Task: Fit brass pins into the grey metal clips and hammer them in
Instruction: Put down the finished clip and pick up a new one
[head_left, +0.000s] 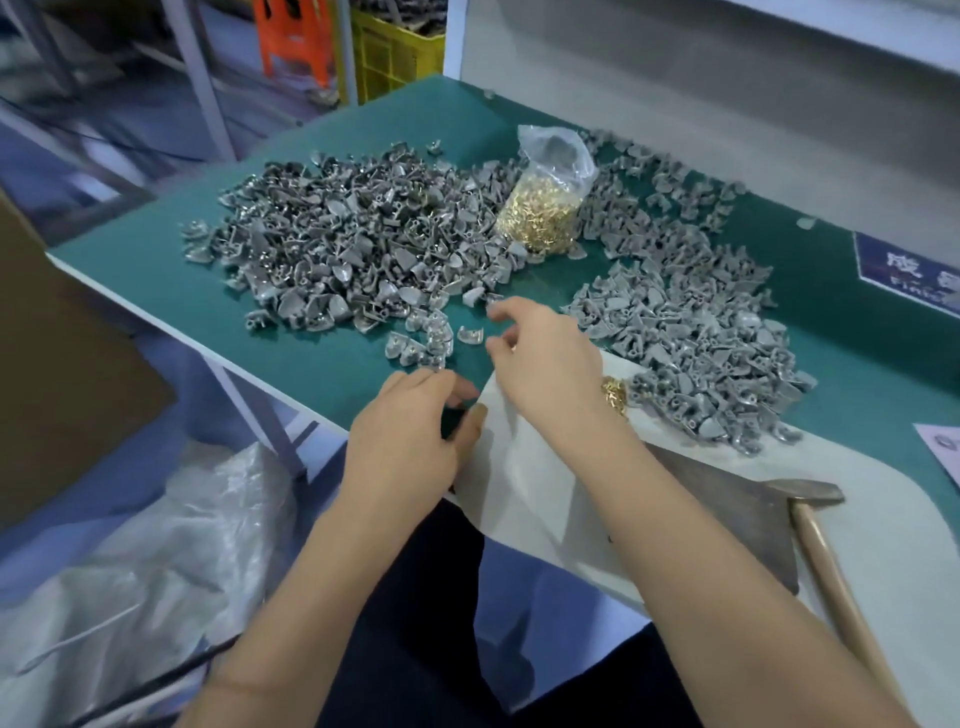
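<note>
Bench: green mat (322, 364), white sheet (524, 499) at near edge.
Clips: grey heaps (353, 249) across mat.
Pins: bagged (540, 213); loose cluster (614, 393) beside my right wrist.
Left hand (405, 441): fingers loosely curled, holding nothing.
Right hand (545, 364): fingers bent; grasp indeterminate.
Hammer (826, 566): lying right.

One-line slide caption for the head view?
Both hands hover over green bench between grey clip piles; hammer lies unused.

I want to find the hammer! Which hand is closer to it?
Right. The right hand is over the white mat, left of and beyond the hammer. The left hand is farther left, at the table's front edge.
</note>
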